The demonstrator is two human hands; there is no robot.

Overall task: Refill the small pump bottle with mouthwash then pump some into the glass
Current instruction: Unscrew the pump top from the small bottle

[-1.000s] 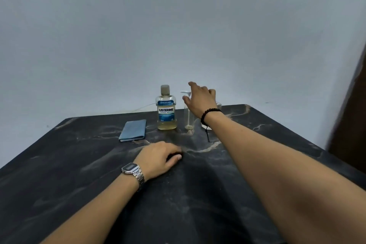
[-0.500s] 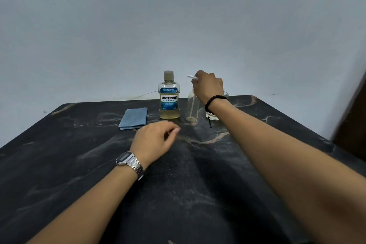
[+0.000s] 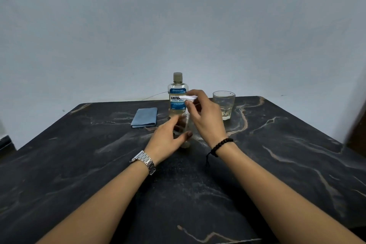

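A small clear pump bottle [image 3: 186,125] with a white pump head stands on the dark marble table [image 3: 277,154], mid-table in front of me. My right hand [image 3: 206,117] grips its top, with the white spout poking out to the left. My left hand [image 3: 168,138] reaches round the bottle's body with fingers spread, and I cannot tell whether it holds the bottle. Behind stands the capped mouthwash bottle [image 3: 177,93] with a blue label and pale yellow liquid. A clear glass [image 3: 224,105] stands to the right of it, with a little liquid at the bottom.
A folded blue cloth [image 3: 144,117] lies left of the mouthwash bottle. A pale wall rises right behind the table's far edge. A thin wire runs along that edge. A dark door frame shows at the far right.
My right hand has carried the pump bottle from beside the mouthwash toward me to mid-table, uncovering the glass. My left hand rose off the table and moved up to the bottle.
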